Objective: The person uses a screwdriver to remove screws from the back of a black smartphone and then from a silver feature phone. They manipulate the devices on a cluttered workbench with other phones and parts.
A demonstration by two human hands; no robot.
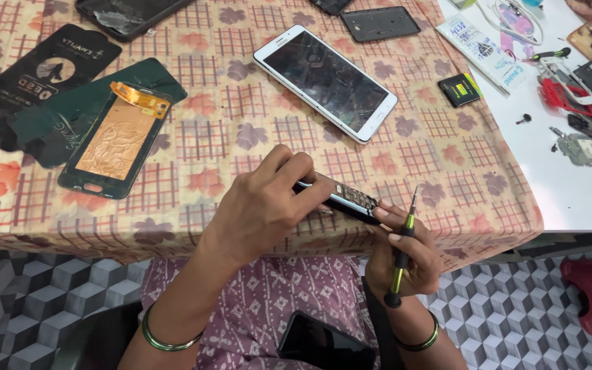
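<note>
The left hand (258, 205) is gripping a small dark phone (340, 197) just over the near edge of the worktop (193, 147), its fingers curled around the body. The right hand (405, 257) is steadying the phone's other end while clasping a green-handled screwdriver (401, 253), tip pointing up. A white tablet (325, 81) is lying well clear behind them, leaving open cloth between.

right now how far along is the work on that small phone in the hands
Done: a display panel with its copper back up lies detached on the tablecloth. In hand: the left hand grips a small dark phone, while the right hand holds a green-and-black screwdriver, tip up, off the phone. Left: the phone looks opened; how much remains cannot be told.
</note>
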